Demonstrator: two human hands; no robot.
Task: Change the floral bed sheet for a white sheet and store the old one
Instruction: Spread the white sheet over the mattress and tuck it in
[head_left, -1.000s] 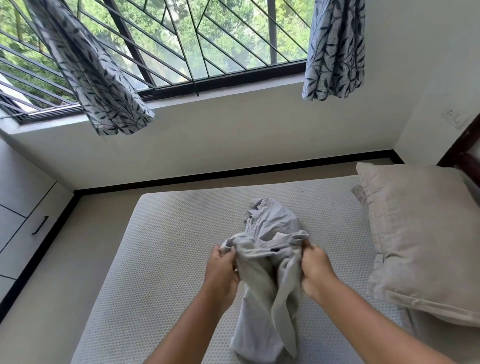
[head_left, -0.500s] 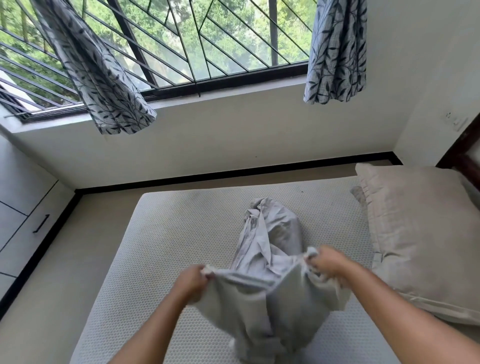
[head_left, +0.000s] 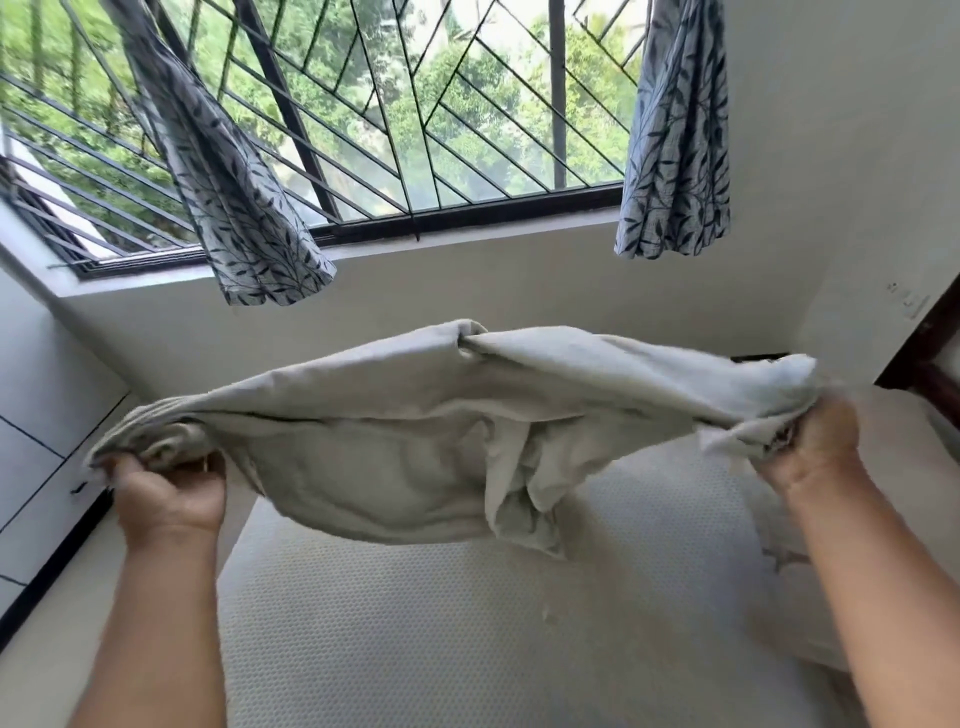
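Left hand (head_left: 169, 491) and right hand (head_left: 810, 441) each grip one end of the white sheet (head_left: 441, 431), holding it stretched in the air above the bare mattress (head_left: 415, 623).

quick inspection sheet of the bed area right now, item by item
surface: bare mattress, textured, no sheet laid on it yet
job's things: white sheet held stretched in the air above the mattress, bunched; no floral one in view
clutter: pillow at the mattress's right end
grips: left hand and right hand each clutch one end of the white sheet
cables: nothing seen
surroundings: grilled window, left curtain, right curtain, cupboard on the left
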